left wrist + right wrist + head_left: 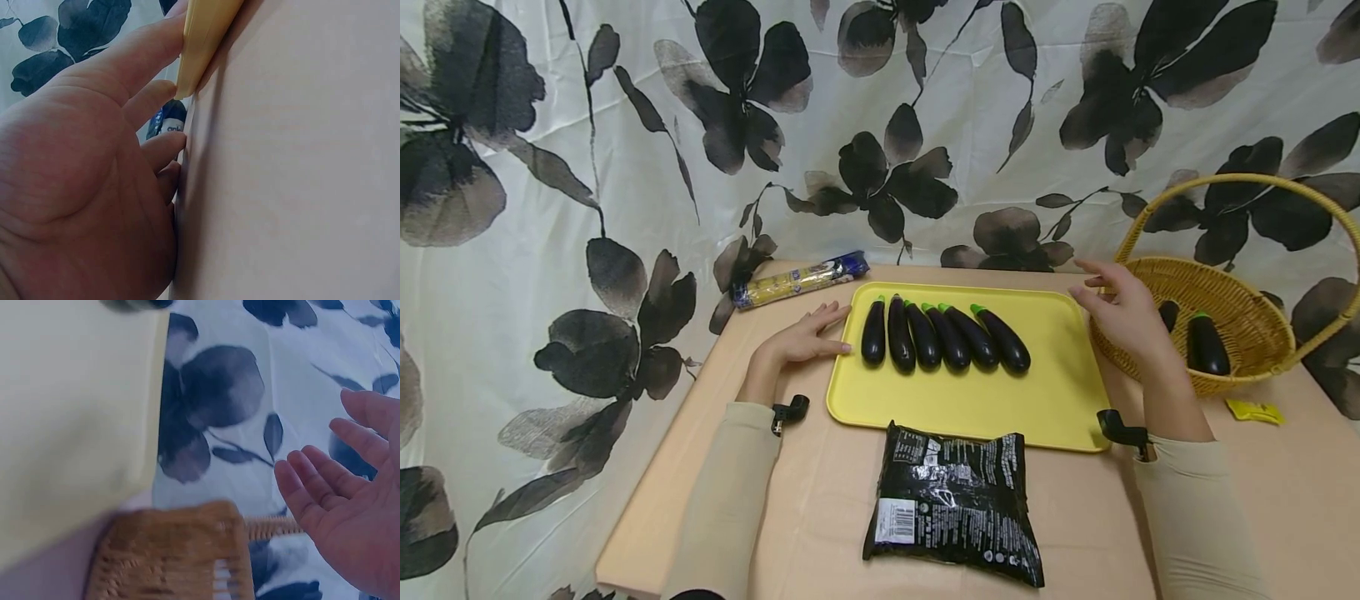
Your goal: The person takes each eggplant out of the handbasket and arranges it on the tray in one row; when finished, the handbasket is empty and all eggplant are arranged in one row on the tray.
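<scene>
Several dark purple eggplants with green stem ends lie in a slanted row on a yellow tray. My left hand touches the tray's left rim with its fingers extended; the left wrist view shows the hand at the tray edge. Over the gap between the tray and a wicker basket, my right hand hangs with loose fingers and holds nothing. In the right wrist view that hand is apart from the basket. Inside the basket lie an eggplant and a second dark piece, partly hidden.
A black printed bag lies in front of the tray. Behind it at the left is a long blue and yellow packet. A small yellow sachet lies beside the basket, whose tall handle arches upward. Floral cloth hangs behind the table.
</scene>
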{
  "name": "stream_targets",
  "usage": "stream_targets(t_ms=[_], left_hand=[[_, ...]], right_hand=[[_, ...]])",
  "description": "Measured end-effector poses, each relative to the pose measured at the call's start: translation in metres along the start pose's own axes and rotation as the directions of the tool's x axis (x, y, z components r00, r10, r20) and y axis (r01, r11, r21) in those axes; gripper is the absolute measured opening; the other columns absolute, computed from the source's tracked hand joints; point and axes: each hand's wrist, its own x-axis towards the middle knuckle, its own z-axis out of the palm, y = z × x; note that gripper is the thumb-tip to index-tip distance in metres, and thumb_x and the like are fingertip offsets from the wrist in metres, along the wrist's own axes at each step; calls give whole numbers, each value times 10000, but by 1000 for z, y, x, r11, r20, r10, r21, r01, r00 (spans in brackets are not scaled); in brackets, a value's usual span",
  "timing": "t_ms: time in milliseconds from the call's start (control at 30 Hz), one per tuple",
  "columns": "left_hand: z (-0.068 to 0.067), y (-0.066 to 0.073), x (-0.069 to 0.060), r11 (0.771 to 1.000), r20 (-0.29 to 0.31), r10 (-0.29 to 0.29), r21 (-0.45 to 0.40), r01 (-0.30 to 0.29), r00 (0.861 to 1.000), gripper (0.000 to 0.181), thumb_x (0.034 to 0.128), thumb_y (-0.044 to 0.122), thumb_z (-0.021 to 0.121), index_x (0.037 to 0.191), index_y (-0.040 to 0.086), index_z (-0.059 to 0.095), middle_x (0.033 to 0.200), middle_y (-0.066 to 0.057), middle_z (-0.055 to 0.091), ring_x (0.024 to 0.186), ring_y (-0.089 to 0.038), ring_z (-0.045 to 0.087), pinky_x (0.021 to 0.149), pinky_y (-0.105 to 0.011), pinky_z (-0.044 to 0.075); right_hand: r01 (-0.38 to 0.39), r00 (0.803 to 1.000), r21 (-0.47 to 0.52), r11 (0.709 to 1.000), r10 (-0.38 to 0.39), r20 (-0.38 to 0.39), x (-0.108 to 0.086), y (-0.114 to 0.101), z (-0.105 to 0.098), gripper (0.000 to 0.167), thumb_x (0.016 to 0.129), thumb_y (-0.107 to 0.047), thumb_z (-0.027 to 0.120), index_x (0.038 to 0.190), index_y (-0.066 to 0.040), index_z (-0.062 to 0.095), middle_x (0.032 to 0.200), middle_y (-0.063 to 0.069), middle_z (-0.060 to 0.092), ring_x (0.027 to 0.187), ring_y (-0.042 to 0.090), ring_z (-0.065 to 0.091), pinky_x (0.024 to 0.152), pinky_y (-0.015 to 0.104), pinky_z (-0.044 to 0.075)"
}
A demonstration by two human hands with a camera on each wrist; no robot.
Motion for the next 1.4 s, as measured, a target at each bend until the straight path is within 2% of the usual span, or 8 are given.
stream_targets(t_ms=[200,300,500,700,933,1133,1267,1400], left_hand=[[0,-2,-1,1000,2,-9,5,9,1000,932,912,580,740,1667,312,264,1773,-50,46,1639,-285,-69,1317,-575,-62],[0,-2,-1,1000,-1,-9,7,9,1000,932,913,579,739,1667,309,264,1773,-52,47,1639,-285,-66,1319,-566,-63],[1,-3,0,1000,5,-7,2,7,1000,935,910,584,740,1667,314,263,1773,-57,47,1639,-290,-70,1316,-578,-60],[1,-3,0,1000,4,-4,1,4,1000,932,914,575,741,1668,309,262,1772,-62,48,1639,-286,-69,1320,-567,-57],[-1,-2,-1,1000,6,-8,6,8,1000,926,918,569,740,1667,314,261,1773,-55,43,1638,-283,-68,1320,-558,-65],[-1,-1,0,1000,6,-9,-8,9,1000,923,912,584,740,1663,334,267,1774,-44,45,1639,-270,-68,1324,-542,-67],[-1,0,1,1000,12,-9,-4,9,1000,927,912,587,737,1665,332,262,1774,-48,41,1639,-273,-71,1322,-548,-68],[-1,-1,1,1000,15,-10,3,10,1000,927,913,581,740,1666,332,259,1774,-53,40,1639,-278,-72,1319,-560,-70]], right_hand=[[-32,997,-24,999,30,-71,-5,8,-18,569,1081,-375,553,1604,-184,434,1575,188,437,1361,397,474,1063,570,443],[-53,995,-29,998,51,-81,-6,12,-21,582,1079,-398,550,1614,-210,417,1578,176,441,1369,398,476,1084,590,447],[-70,993,-27,997,68,-94,-8,19,-27,623,1070,-437,550,1614,-167,409,1616,194,402,1393,448,456,1101,686,417],[-117,990,-34,993,114,-88,-8,30,-33,675,1064,-480,535,1622,-134,379,1646,211,350,1425,494,405,1110,724,394],[-186,979,-53,981,180,-92,-9,45,-39,695,1062,-515,509,1634,-153,354,1656,234,327,1424,540,380,1048,751,414],[-242,967,-41,969,238,-87,-9,64,-45,729,1044,-571,497,1648,-199,329,1645,254,334,1433,529,386,1077,739,412],[-258,965,-84,963,252,-72,-11,73,-49,752,1046,-581,483,1652,-169,312,1651,285,314,1421,575,378,1072,774,385],[-277,961,-134,952,271,-57,-13,80,-51,751,1066,-540,466,1646,-93,297,1613,343,312,1386,583,372,1064,777,376]])
